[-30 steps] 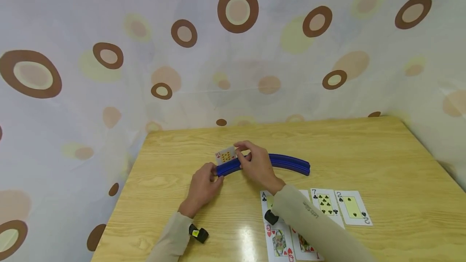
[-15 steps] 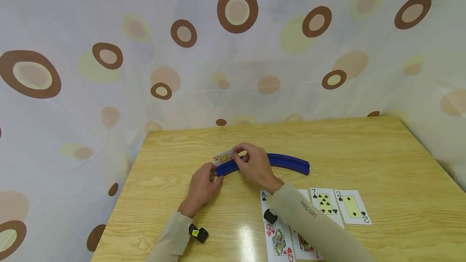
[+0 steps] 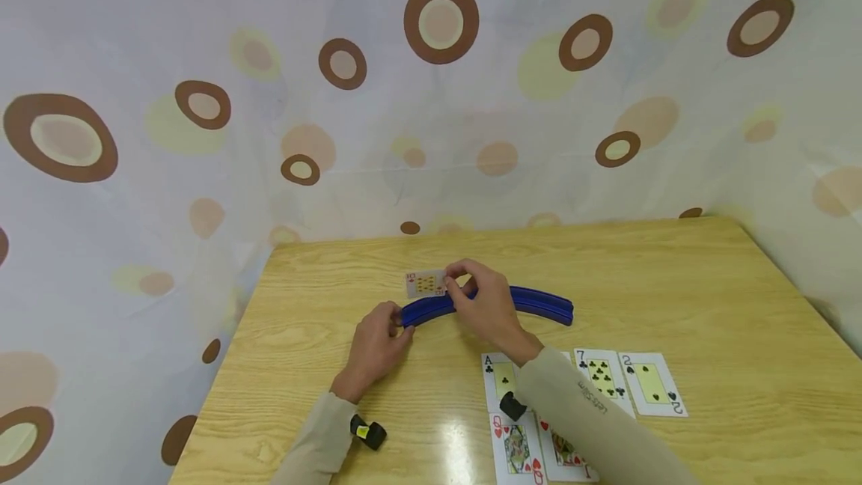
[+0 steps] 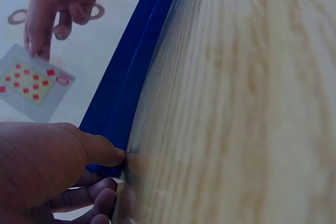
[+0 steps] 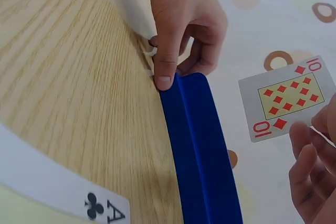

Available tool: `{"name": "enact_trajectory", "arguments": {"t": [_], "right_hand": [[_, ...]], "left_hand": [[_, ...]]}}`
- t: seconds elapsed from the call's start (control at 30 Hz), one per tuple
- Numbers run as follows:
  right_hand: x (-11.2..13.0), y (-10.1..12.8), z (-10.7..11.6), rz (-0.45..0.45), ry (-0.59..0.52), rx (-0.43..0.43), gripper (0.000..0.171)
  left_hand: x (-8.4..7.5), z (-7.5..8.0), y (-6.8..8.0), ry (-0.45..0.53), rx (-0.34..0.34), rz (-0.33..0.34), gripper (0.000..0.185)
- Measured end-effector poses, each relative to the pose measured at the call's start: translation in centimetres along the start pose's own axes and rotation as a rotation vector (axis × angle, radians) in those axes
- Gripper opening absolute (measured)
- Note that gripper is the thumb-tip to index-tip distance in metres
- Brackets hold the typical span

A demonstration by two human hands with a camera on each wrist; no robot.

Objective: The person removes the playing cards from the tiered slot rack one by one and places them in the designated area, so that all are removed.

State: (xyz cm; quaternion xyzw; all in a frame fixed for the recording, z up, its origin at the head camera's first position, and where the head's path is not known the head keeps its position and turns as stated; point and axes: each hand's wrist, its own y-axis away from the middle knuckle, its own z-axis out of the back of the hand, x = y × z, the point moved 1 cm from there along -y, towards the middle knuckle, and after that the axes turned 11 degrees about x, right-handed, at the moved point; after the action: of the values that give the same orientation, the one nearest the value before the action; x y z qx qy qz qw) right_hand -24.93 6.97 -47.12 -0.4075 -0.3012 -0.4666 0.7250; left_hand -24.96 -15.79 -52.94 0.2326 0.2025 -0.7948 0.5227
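My right hand (image 3: 486, 307) pinches a ten of diamonds playing card (image 3: 424, 284) by its right end. The ten (image 5: 286, 98) lies sideways, its face toward me, just above the curved blue card holder (image 3: 544, 304). A gap shows between card and holder in the right wrist view. At the holder's left end, my left hand (image 3: 376, 343) grips the rail between thumb and fingers. In the left wrist view the thumb presses the near face of the holder (image 4: 128, 72). Part of the holder's middle is hidden behind my right hand.
Face-up cards lie on the wooden table (image 3: 741, 320) at the front right: an ace of clubs (image 3: 497, 373), a seven of clubs (image 3: 601, 376), a two of spades (image 3: 653, 384) and a queen of hearts (image 3: 515, 447). The right sleeve partly covers others. A patterned cloth (image 3: 498, 193) surrounds the table.
The ten of diamonds dipped toward the holder with a tilt, then rose, levelled out and shifted right with my right hand. My left hand stays at the holder's left end.
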Motion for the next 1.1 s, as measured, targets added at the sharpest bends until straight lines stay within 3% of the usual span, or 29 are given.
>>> {"name": "enact_trajectory", "arguments": {"t": [0.3,0.6,1.1], "right_hand": [[-0.2,2.1,2.8,-0.018,0.000,-0.064,0.015],[-0.2,5.5,5.0,0.062,0.041,-0.099,0.016],[-0.3,10.0,7.5,-0.042,0.128,-0.121,0.018]], "left_hand": [[-0.5,0.2,0.2,-0.003,0.033,0.049,0.021],[-0.6,0.3,0.2,0.013,0.036,0.032,0.020],[-0.7,0.2,0.3,0.020,0.033,0.025,0.019]]}}
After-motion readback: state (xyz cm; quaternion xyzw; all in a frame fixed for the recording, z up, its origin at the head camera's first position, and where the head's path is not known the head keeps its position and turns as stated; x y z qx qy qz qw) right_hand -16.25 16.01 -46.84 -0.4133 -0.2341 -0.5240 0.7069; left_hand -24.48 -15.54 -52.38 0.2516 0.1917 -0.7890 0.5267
